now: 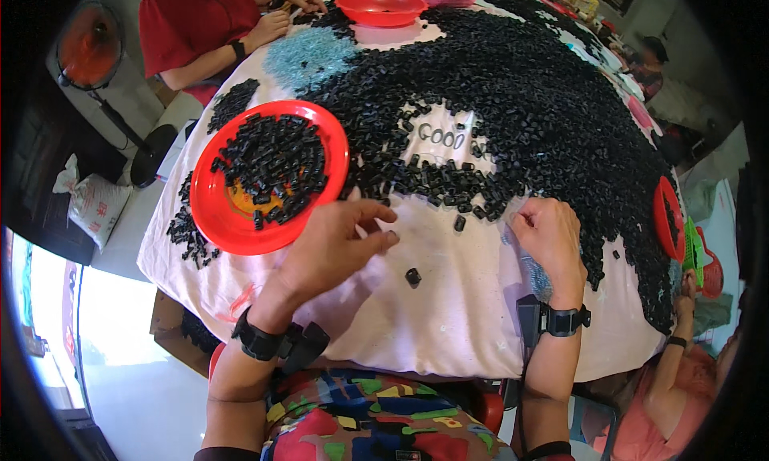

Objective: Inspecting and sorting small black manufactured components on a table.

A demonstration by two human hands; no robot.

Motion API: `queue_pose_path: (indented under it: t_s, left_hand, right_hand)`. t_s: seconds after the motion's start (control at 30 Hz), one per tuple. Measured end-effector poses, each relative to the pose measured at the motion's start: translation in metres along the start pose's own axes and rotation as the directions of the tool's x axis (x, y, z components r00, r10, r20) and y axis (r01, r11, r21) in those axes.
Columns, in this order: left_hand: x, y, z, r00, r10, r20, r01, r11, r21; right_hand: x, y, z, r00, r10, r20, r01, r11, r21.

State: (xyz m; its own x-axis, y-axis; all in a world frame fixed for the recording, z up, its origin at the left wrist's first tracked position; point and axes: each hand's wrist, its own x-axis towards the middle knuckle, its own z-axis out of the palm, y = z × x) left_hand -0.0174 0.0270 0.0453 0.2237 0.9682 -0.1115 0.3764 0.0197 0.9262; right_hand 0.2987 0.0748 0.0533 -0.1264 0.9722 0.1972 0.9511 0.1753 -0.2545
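Note:
My left hand (340, 241) hovers over the cloth beside the red plate (210, 221), its thumb and fingers apart with nothing visible between them. Small black plastic pieces (272, 161) are heaped on that plate. My right hand (551, 235) is at the near edge of the big pile of black pieces (545, 100), its fingers curled in; whatever they hold is hidden. Pale blue pieces (535, 275) lie by my right wrist, seemingly under clear plastic. A single black piece (412, 277) sits on the cloth between my hands.
The table wears a pale cloth (448, 333). Beyond the plate lie clear bluish pieces (311, 59) and a red basin (381, 8). A person in red (188, 28) works at the far left; another person (669, 389) sits at the right near a red dish (666, 219).

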Motion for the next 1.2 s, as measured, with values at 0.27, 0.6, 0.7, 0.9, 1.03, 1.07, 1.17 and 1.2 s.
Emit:
queue_pose_path:
  t_s: [0.27,0.6,0.7,0.9,1.03,1.07,1.17,1.2]
  left_hand:
    - [0.015,-0.006,0.036,0.99,0.137,-0.009,-0.136,0.987,0.088]
    - [0.016,-0.006,0.046,0.936,0.32,-0.145,-0.303,0.944,0.126]
    - [0.019,0.003,0.053,0.977,0.208,0.054,-0.192,0.956,-0.222]
    - [0.019,-0.012,0.06,0.982,0.18,0.053,-0.158,0.945,-0.286]
    - [0.017,-0.007,0.061,0.993,0.108,0.054,-0.081,0.927,-0.365]
    - [0.017,-0.009,0.061,0.992,0.117,0.056,-0.086,0.916,-0.392]
    - [0.018,-0.013,0.064,0.993,0.113,0.042,-0.092,0.934,-0.347]
    - [0.018,-0.012,0.064,0.993,0.113,0.042,-0.092,0.934,-0.346]
  right_hand:
    - [-0.001,0.005,-0.016,0.971,0.016,0.238,-0.066,0.977,0.201]
    - [-0.003,-0.018,0.002,0.92,-0.249,0.303,0.043,0.832,0.554]
    - [-0.009,-0.037,0.001,0.876,-0.326,0.356,0.017,0.758,0.653]
    - [-0.01,-0.047,0.01,0.879,-0.354,0.321,-0.002,0.669,0.744]
    - [-0.01,-0.045,0.014,0.899,-0.332,0.286,-0.015,0.628,0.778]
    - [-0.01,-0.045,0.014,0.899,-0.343,0.273,0.002,0.626,0.78]
    - [-0.01,-0.044,0.013,0.901,-0.346,0.262,0.032,0.655,0.755]
    - [-0.01,-0.044,0.013,0.902,-0.34,0.264,0.044,0.683,0.729]
